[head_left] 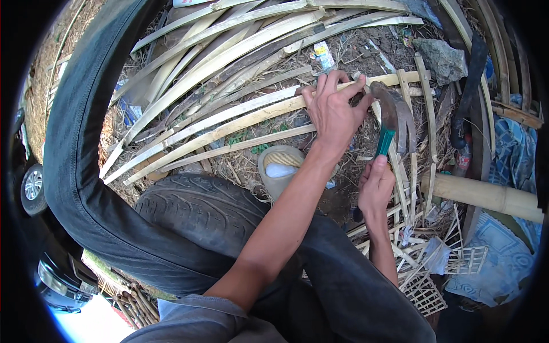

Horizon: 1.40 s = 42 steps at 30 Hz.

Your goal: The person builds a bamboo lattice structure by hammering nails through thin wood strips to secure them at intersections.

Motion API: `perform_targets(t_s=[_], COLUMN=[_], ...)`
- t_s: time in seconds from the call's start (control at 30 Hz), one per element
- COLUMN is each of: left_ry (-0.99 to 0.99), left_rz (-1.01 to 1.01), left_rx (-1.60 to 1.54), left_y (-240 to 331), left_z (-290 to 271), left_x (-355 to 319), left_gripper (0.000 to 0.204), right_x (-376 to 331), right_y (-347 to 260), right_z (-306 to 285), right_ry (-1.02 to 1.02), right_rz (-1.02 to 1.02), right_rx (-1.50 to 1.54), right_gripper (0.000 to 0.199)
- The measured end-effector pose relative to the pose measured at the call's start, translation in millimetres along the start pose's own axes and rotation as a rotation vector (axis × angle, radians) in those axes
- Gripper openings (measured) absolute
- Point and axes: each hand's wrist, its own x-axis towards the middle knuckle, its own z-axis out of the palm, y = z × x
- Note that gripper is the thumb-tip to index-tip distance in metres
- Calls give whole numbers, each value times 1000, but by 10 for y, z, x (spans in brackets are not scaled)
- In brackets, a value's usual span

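Note:
My left hand (336, 108) is closed over a long pale bamboo strip (246, 120), which runs from the lower left and passes under my fingers toward the right. The thumb and fingertips press near its right part. In my right hand (377, 186) is a green-handled tool (385, 142), gripped by the handle. Its rusty brown, curved metal head (388, 106) points up and away, close beside my left fingertips and over crossing bamboo strips. Whether the metal touches the strip cannot be made out.
More bamboo strips (229, 57) lie in a pile ahead. A grey rock (440, 61) sits at the far right, above a thick bamboo pole (486, 197). A black tyre (194, 206) lies by my leg. At the lower right are lattice pieces (420, 292) and blue patterned cloth (494, 257).

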Motion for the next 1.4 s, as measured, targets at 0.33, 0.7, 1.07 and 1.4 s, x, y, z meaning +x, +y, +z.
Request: perform_targets(t_s=[0.33,0.7,1.07,1.4], left_ry=[-91,-48,-114,-226], left_rz=[-54,-14,-20,-130], left_rx=[-39,-54,26,102], left_y=[33,30,-38,34], left_z=[-71,-18,-65,-163], left_x=[-107,-40,-68,84], left_gripper=[45,39,53,41], right_x=[-201,-15,456,1512], right_y=[-67,105,-45,-403], right_z=[37,298,-1086,-1456], right_ry=[80,69,-101,-390], right_rz=[-133,-101,-521,-974], right_rx=[474,385,-474,-875], right_gripper=[71,66,69,67])
